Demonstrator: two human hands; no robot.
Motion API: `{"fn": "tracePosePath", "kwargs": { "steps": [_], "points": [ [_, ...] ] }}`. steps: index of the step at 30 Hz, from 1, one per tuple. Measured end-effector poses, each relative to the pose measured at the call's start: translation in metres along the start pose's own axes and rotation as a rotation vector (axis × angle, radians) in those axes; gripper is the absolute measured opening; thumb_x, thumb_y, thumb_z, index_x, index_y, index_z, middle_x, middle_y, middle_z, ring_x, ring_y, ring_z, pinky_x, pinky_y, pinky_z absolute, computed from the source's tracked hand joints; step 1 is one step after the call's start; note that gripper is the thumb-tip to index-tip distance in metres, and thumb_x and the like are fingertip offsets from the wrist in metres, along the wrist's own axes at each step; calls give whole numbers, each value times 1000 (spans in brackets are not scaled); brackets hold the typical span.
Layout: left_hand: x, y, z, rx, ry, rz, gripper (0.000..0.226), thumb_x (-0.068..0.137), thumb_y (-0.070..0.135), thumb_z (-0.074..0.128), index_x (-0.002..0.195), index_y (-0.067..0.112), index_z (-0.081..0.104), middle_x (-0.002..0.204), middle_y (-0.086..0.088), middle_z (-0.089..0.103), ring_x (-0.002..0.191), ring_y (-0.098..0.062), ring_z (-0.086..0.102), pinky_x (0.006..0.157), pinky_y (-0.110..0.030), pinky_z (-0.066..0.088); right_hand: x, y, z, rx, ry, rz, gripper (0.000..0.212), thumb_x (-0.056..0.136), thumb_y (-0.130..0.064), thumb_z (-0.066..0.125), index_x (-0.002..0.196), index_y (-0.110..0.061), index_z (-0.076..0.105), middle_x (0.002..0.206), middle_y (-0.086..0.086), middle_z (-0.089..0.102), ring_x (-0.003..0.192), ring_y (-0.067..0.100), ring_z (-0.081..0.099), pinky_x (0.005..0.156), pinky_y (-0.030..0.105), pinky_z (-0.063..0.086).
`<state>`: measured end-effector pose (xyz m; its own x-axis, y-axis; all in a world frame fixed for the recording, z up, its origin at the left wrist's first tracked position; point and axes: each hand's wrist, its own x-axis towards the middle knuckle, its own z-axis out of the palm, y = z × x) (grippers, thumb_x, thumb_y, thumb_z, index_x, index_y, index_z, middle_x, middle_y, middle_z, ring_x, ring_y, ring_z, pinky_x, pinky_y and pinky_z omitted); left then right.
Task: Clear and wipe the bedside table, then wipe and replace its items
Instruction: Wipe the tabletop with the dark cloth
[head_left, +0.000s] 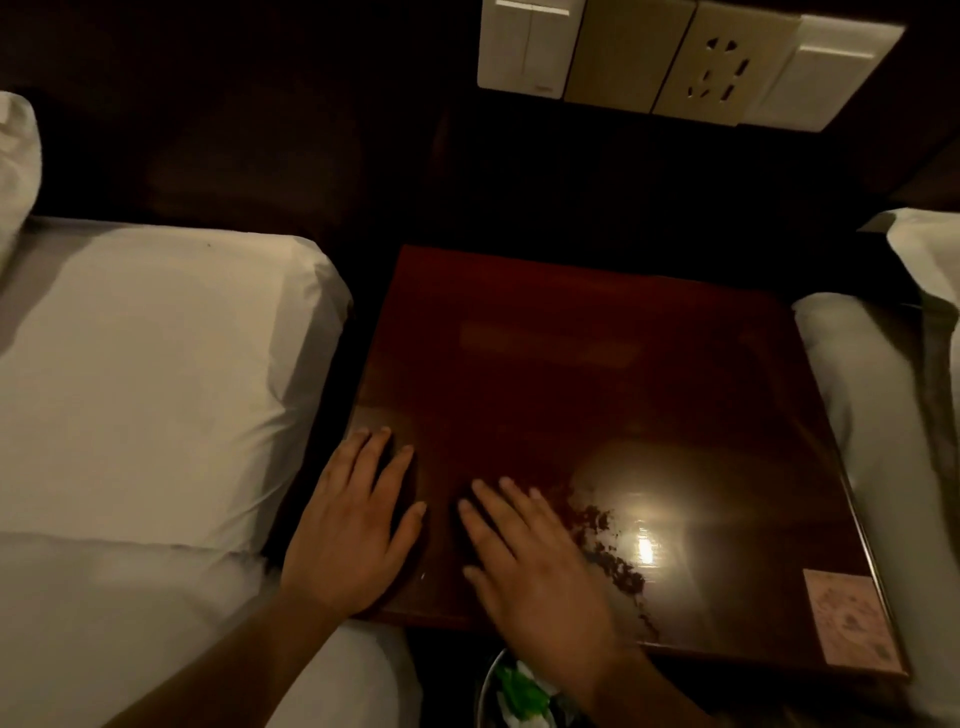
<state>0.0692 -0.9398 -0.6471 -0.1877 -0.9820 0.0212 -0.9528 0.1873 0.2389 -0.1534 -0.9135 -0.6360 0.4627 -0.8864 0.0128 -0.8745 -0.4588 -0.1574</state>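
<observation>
Beds flank the scene: a white-sheeted bed lies just left of the left hand's fingers, another bed well right of the right hand's. Between them stands the dark glossy wooden table. Both hands rest flat on its near edge, the left hand and right hand with fingers spread, holding nothing. Dark crumbs lie just right of the right fingers. A pinkish card sits at the near right corner.
</observation>
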Motion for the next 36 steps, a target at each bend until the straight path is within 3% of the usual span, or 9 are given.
{"fn": "tracePosePath", "kwargs": {
  "steps": [2, 7, 13, 16, 19, 21, 25, 31, 36],
  "points": [
    [1, 0, 0, -13, 8, 8, 59, 97, 49, 34, 142, 13, 48, 151, -15, 40, 144, -33, 29, 115, -50, 31, 11, 23, -9, -33, 15, 3, 56, 94, -46, 47, 145, -24, 38, 153, 1, 37, 141, 22, 35, 117, 45, 26],
    [5, 4, 2, -38, 11, -5, 57, 96, 45, 42, 143, 14, 46, 153, -14, 39, 145, -33, 28, 117, -51, 29, 10, 81, -20, 47, 150, 764, 54, 96, -29, 50, 144, -5, 38, 151, 21, 35, 139, 40, 32, 111, 55, 31],
    [-8, -9, -18, -235, 3, -104, 50, 89, 32, 57, 135, 13, 54, 145, -13, 45, 136, -31, 40, 109, -45, 39, 114, -21, 3, 146, 1, 130, 62, 99, -37, 43, 152, -20, 18, 160, 5, 19, 148, 26, 13, 121, 43, 12],
    [-36, -23, -25, -304, -5, -152, 49, 88, 29, 61, 134, 15, 54, 146, -4, 42, 132, -22, 46, 104, -32, 41, 108, -50, 6, 211, 1, 58, 61, 94, -35, 53, 149, -21, 29, 156, -1, 31, 145, 21, 25, 120, 40, 16],
    [-62, -26, -21, -295, -39, -85, 50, 92, 34, 59, 138, 18, 49, 157, -1, 31, 140, -18, 37, 104, -27, 37, 51, -41, 4, 112, -58, -289, 57, 92, -43, 51, 144, -25, 37, 151, -3, 40, 140, 16, 35, 117, 41, 25],
    [-68, -25, -16, -253, -42, -53, 52, 94, 41, 54, 141, 18, 46, 160, -2, 25, 146, -20, 29, 108, -29, 36, 28, 3, 3, 89, -17, -169, 56, 93, -45, 50, 145, -26, 37, 152, -4, 39, 140, 17, 36, 116, 42, 30],
    [-67, -22, -14, -229, -40, -58, 58, 96, 50, 45, 144, 18, 39, 161, -3, 19, 149, -21, 22, 107, -34, 41, 22, 29, -6, 162, 171, 652, 56, 93, -32, 56, 142, -9, 42, 150, 13, 41, 138, 33, 36, 112, 51, 33],
    [-81, -25, -5, -416, -93, -215, 82, 92, 62, 45, 156, 32, 4, 165, 12, -5, 143, -5, 24, 98, -15, 29, 20, -70, 14, 67, 47, -59, 63, 91, -43, 55, 146, -20, 36, 153, 2, 37, 141, 24, 34, 115, 45, 29],
    [-91, -28, -8, -662, -149, -278, 93, 89, 48, 63, 156, 32, 0, 160, 20, 11, 136, 15, 14, 94, 10, 11, -26, 28, 0, 117, 95, 458, 58, 92, -44, 46, 146, -24, 34, 154, 0, 35, 140, 22, 34, 114, 42, 29]
  ]
}}
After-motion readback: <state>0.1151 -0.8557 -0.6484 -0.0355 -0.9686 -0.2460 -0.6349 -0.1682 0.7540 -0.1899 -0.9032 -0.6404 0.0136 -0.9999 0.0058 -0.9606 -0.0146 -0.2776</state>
